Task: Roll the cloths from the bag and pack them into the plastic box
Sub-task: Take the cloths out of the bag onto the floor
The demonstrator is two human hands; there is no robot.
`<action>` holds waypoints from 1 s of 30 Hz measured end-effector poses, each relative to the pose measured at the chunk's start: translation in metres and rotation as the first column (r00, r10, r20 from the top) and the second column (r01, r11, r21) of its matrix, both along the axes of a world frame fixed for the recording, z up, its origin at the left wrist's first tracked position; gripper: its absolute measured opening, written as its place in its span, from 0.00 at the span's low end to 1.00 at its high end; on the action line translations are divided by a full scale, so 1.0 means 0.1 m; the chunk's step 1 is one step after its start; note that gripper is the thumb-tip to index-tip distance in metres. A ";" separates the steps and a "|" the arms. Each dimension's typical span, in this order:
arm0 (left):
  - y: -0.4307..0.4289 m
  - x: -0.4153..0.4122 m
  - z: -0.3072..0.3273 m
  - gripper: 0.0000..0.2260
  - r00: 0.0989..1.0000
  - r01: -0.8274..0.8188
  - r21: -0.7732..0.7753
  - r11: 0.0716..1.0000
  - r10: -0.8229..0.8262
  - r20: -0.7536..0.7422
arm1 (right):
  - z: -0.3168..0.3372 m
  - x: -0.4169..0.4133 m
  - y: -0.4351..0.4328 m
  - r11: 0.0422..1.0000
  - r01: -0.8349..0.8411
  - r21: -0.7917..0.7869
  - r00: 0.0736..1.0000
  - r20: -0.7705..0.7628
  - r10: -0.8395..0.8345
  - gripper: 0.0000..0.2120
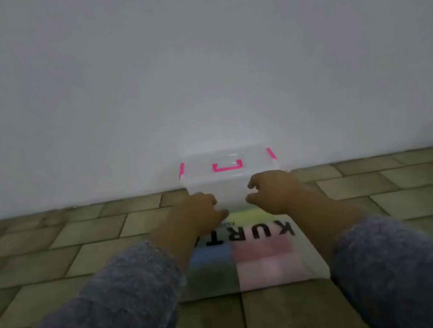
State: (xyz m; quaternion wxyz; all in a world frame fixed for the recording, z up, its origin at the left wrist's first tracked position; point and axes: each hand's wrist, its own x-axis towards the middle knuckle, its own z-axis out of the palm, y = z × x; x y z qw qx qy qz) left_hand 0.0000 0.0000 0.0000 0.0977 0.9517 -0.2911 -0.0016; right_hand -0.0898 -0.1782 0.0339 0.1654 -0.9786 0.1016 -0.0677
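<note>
Tiled floor [83,256] holds plastic box [230,183] just beyond left grip [198,208], right grip [274,191].

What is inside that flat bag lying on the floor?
Through the bag show blurred blocks of blue, pink, dark green and pale pink, likely folded cloths. How many lie there cannot be told; the left arm covers the bag's left edge.

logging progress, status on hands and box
Left hand and right hand loosely curled, empty, at closed clear plastic box with pink clips. Printed plastic bag of cloths flat on tiled floor before it. Nothing blocking.
</note>
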 end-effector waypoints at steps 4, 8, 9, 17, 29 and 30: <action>-0.01 -0.31 -0.67 0.35 0.999 -0.046 0.063 0.997 0.047 -0.023 | -0.70 -0.24 0.17 1.000 -0.014 0.016 0.988 -0.154 0.017 0.27; 0.10 -0.44 -1.05 0.42 0.998 -0.068 0.088 0.994 0.069 -0.012 | -1.17 -0.39 0.26 0.997 -0.023 -0.071 0.979 -0.202 0.008 0.30; 0.15 -0.45 -1.08 0.42 0.998 -0.068 0.090 0.994 0.069 -0.002 | -1.19 -0.41 0.30 0.998 -0.014 -0.062 0.979 -0.202 0.001 0.31; 0.35 -0.36 -1.03 0.38 0.994 -0.105 0.199 0.974 0.109 -0.009 | -0.91 -0.71 0.27 0.915 -0.012 0.404 0.999 -0.037 0.029 0.19; -0.49 -1.18 -1.02 0.35 0.980 0.195 0.121 0.973 -0.197 0.002 | -1.04 -1.42 -0.34 0.500 0.555 0.665 0.828 -0.380 -0.412 0.23; -0.49 -1.19 -1.02 0.35 0.984 0.177 0.112 0.978 -0.179 0.011 | -1.05 -1.43 -0.34 0.457 0.543 0.705 0.833 -0.379 -0.404 0.19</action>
